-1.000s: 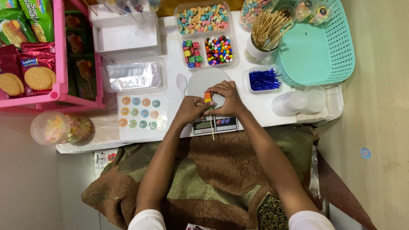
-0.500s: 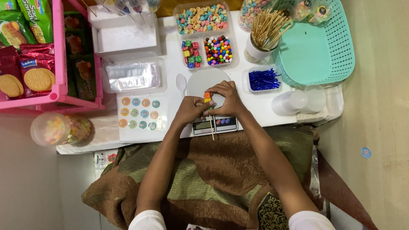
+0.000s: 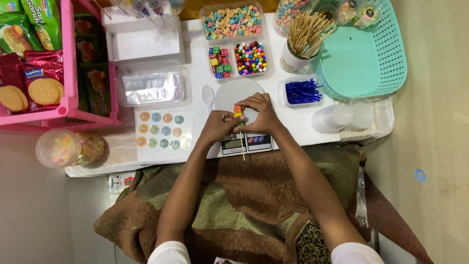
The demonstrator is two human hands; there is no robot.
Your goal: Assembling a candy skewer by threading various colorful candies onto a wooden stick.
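Observation:
My left hand (image 3: pixel 218 126) and my right hand (image 3: pixel 261 112) meet over a small digital kitchen scale (image 3: pixel 246 143) with a round white platform. Together they pinch a thin wooden skewer (image 3: pixel 243 145) that points toward me, with small orange and yellow candy cubes (image 3: pixel 238 111) threaded near its top. The left fingers grip the stick below the candies; the right fingers press on the candies from the far side. A clear tray of colourful wrapped cubes (image 3: pixel 219 62) and round candy balls (image 3: pixel 250 57) sits just beyond the scale.
A cup of wooden skewers (image 3: pixel 304 36), a teal basket (image 3: pixel 364 58), a box of blue twist ties (image 3: pixel 302 91), a sticker sheet (image 3: pixel 160 130), a foil-lined container (image 3: pixel 153 87), a white spoon (image 3: pixel 208 95) and a pink snack rack (image 3: pixel 44 58) surround the scale. A candy jar (image 3: pixel 68 147) stands left.

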